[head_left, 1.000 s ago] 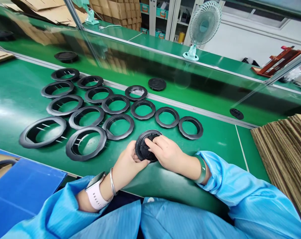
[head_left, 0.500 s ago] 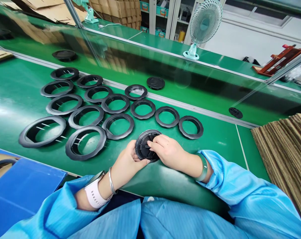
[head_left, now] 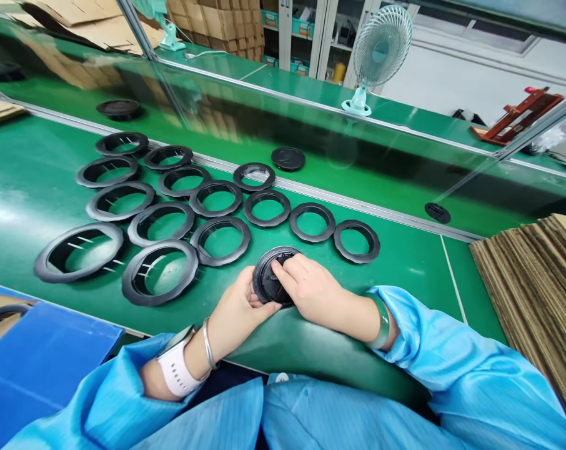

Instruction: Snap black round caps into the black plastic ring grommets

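Note:
A black plastic ring point(head_left: 257, 280) with a black disc point(head_left: 270, 286) set inside it is tilted up toward me just above the green table. My left hand point(head_left: 246, 297) grips the ring's left and lower rim, thumb along the bottom edge. Over the disc's right half, my right hand point(head_left: 307, 286) is closed, with its thumb and curled fingers at the raised middle part. The right fingertips are partly hidden. Beyond my hands, several black rings point(head_left: 221, 241) lie in loose rows on the table, their centres open.
A clear panel with a metal rail point(head_left: 339, 195) runs along the table's back. Stacked cardboard sheets point(head_left: 526, 281) stand at the right, and a blue box point(head_left: 44, 362) at the lower left. Behind the panel are a fan point(head_left: 381, 50) and a red-brown fixture point(head_left: 521, 119).
My right thumb has shifted slightly left and up across the disc, and the right hand has turned a little. My left hand keeps its hold on the ring.

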The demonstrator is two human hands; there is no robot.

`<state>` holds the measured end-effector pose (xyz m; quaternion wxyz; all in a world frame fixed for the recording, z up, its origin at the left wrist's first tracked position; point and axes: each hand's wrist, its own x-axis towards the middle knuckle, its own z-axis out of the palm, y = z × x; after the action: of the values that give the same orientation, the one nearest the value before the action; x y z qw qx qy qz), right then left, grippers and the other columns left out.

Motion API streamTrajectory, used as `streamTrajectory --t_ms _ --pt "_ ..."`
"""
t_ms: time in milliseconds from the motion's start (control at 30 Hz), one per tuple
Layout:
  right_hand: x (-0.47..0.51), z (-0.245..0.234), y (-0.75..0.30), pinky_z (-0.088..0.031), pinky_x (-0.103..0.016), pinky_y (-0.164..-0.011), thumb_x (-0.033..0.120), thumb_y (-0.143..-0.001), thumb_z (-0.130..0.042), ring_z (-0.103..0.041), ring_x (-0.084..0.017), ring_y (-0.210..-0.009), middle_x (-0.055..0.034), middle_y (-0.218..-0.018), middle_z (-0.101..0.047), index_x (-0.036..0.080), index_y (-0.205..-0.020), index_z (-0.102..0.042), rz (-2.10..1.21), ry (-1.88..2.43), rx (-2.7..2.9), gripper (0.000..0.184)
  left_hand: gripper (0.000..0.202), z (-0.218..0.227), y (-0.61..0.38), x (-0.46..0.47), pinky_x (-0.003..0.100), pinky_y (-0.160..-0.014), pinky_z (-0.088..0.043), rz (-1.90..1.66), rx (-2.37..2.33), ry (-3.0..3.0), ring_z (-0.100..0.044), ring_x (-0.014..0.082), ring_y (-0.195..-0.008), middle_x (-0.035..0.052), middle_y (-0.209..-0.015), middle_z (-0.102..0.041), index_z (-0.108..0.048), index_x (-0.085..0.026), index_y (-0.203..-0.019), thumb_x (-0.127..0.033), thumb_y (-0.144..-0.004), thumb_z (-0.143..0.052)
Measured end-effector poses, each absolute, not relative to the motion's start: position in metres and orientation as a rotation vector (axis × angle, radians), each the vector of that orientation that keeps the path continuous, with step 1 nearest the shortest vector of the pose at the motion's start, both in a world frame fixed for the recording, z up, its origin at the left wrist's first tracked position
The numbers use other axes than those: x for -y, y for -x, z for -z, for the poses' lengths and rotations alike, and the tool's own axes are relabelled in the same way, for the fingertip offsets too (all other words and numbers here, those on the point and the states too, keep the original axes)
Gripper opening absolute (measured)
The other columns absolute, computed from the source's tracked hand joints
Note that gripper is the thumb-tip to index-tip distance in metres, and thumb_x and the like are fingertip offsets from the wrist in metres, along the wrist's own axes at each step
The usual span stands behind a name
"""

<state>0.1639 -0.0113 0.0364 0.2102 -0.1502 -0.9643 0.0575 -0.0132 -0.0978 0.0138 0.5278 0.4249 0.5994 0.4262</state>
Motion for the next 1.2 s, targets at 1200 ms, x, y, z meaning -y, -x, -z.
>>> streamTrajectory --t_ms 1200 --pt "-0.004 -0.026 -0.163 -0.048 -0.035 -0.089 0.016 -0.072 -0.090 -0.059 -0.025 -0.100 -0.0012 -0.105 -0.063 0.018 -0.110 -0.061 -1.701 0.783 1.820 0.047 0.042 -0.016 0.020 0.102 0.036 -0.091 -0.045 -1.052 -1.550 -1.311 -0.057 0.0234 -0.103 0.0010 -0.111 -0.060 -0.048 -0.024 -0.119 -0.051 -0.090 -0.062"
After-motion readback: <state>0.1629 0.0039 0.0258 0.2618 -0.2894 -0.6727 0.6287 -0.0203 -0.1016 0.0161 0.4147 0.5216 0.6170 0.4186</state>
